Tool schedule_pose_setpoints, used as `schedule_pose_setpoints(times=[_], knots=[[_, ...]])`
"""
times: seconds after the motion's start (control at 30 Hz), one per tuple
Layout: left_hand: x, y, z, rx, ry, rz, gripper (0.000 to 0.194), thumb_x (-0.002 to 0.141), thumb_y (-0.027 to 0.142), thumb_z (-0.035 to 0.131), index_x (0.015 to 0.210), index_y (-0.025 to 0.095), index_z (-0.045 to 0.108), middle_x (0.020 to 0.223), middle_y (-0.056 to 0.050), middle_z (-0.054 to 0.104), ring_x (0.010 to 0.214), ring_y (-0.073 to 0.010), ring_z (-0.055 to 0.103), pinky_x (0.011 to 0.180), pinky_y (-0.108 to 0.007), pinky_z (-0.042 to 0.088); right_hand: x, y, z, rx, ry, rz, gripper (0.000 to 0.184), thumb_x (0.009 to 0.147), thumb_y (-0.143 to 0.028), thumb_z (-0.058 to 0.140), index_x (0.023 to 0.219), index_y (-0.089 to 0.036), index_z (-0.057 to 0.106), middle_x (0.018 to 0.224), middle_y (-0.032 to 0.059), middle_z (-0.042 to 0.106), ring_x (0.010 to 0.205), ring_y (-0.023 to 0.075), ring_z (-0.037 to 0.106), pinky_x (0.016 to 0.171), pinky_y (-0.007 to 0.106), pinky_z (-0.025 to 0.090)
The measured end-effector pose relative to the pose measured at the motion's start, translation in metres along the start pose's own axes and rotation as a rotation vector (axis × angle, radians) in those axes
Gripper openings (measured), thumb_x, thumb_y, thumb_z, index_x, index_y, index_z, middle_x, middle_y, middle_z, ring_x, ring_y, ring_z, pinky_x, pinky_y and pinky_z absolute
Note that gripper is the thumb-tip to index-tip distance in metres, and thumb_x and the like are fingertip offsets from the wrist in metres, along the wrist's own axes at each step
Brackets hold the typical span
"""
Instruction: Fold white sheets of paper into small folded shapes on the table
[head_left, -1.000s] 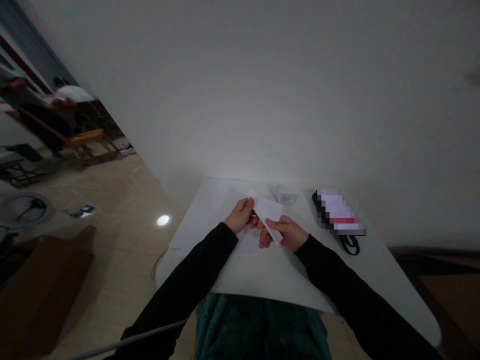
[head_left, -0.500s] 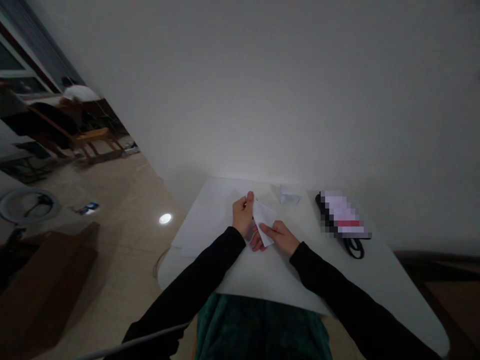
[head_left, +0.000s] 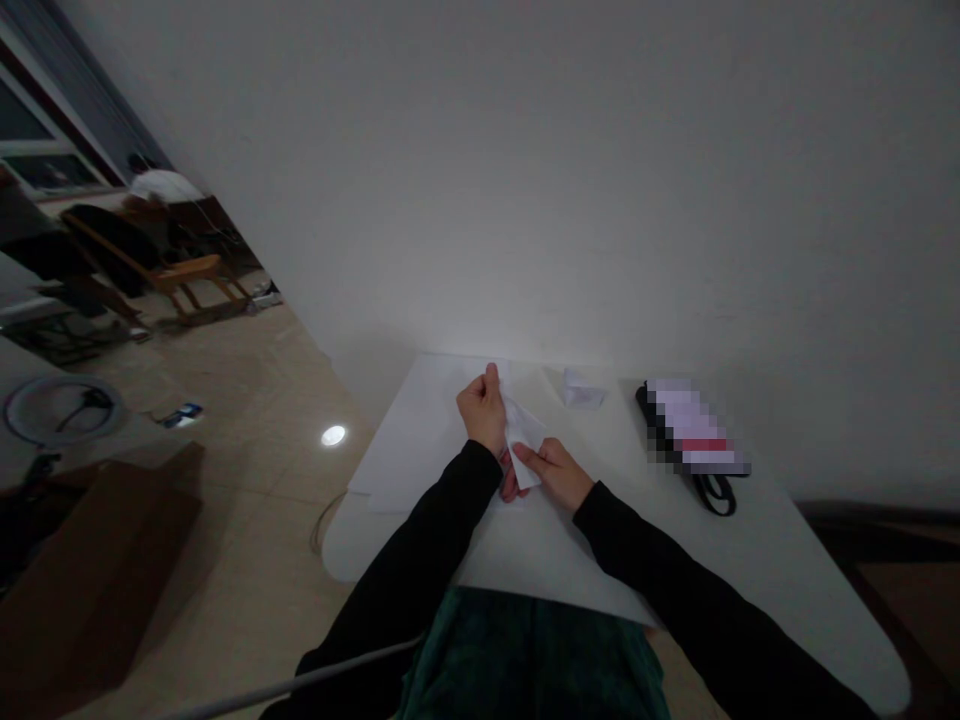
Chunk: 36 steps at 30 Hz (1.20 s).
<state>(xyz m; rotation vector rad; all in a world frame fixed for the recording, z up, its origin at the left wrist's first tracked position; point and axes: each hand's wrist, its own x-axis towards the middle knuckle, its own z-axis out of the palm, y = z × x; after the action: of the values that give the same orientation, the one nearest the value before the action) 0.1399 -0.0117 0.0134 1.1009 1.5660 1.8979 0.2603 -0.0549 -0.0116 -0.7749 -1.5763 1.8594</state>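
Note:
A folded piece of white paper is held up between my two hands over the table. My left hand is closed at its upper left edge, thumb pointing up, and hides part of that side. From the lower right, my right hand pinches the paper, with the thumb on the near face and the fingers behind it. Flat sheets of white paper lie on the table to the left, partly under my left arm. Beyond my hands, a small folded paper piece rests near the wall.
On the right of the white table lies a blurred-out item with a black strap. A pale wall borders the table's far side. To the left on the floor are a brown box and a wooden chair. A grey cable crosses near my left sleeve.
My left hand has shifted slightly up and left and turned at the wrist. The folded paper looks narrower now, and my right hand keeps its pinch. The view has moved a little.

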Motion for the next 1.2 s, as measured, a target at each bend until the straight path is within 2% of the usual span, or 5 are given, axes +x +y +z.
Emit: schedule_pose_setpoints(times=[0.17, 0.43, 0.63, 1.07, 1.2], knots=[[0.004, -0.002, 0.003, -0.039, 0.039, -0.004, 0.052, 0.085, 0.056, 0.049, 0.051, 0.02, 0.032, 0.05, 0.005, 0.024, 0.048, -0.0075, 0.024, 0.044, -0.023, 0.02, -0.002, -0.005, 0.004, 0.051, 0.084, -0.023, 0.059, 0.076, -0.068, 0.055, 0.09, -0.011, 0.062, 0.05, 0.0047, 0.066, 0.044, 0.0191, 0.064, 0.044, 0.027, 0.047], [-0.017, 0.009, 0.009, 0.024, -0.304, 0.019, 0.056, 0.086, 0.062, 0.041, 0.052, 0.019, 0.034, 0.05, 0.004, 0.03, 0.048, -0.0082, 0.028, 0.045, -0.024, 0.021, -0.004, -0.013, -0.006, -0.044, 0.186, -0.114, 0.056, 0.078, -0.065, 0.053, 0.074, -0.011, 0.069, 0.048, 0.0062, 0.064, 0.044, 0.0175, 0.06, 0.046, 0.027, 0.047], [-0.019, 0.013, 0.007, 0.014, -0.326, 0.049, 0.052, 0.08, 0.056, 0.058, 0.051, 0.017, 0.038, 0.052, 0.004, 0.032, 0.052, -0.0083, 0.029, 0.048, -0.024, 0.024, 0.0, -0.008, -0.011, -0.115, 0.633, -0.239, 0.043, 0.065, -0.054, 0.073, 0.072, -0.013, 0.066, 0.054, 0.0028, 0.063, 0.044, 0.0139, 0.053, 0.042, 0.026, 0.044], [-0.018, 0.01, 0.008, -0.096, -0.331, 0.066, 0.038, 0.088, 0.051, 0.048, 0.075, 0.016, 0.057, 0.066, 0.001, 0.051, 0.062, -0.0116, 0.044, 0.056, -0.022, 0.035, -0.001, -0.011, -0.019, -0.086, 0.597, -0.209, 0.041, 0.059, -0.049, 0.078, 0.072, -0.012, 0.068, 0.055, 0.0031, 0.064, 0.041, 0.014, 0.053, 0.039, 0.027, 0.045], [-0.013, 0.006, 0.008, -0.153, -0.467, -0.11, 0.05, 0.086, 0.06, 0.043, 0.076, 0.015, 0.061, 0.059, 0.0, 0.05, 0.054, -0.0114, 0.045, 0.051, -0.023, 0.034, -0.003, -0.012, -0.021, -0.067, 0.534, -0.178, 0.038, 0.058, -0.047, 0.08, 0.07, -0.012, 0.068, 0.056, 0.0035, 0.065, 0.043, 0.0134, 0.054, 0.042, 0.027, 0.046]])
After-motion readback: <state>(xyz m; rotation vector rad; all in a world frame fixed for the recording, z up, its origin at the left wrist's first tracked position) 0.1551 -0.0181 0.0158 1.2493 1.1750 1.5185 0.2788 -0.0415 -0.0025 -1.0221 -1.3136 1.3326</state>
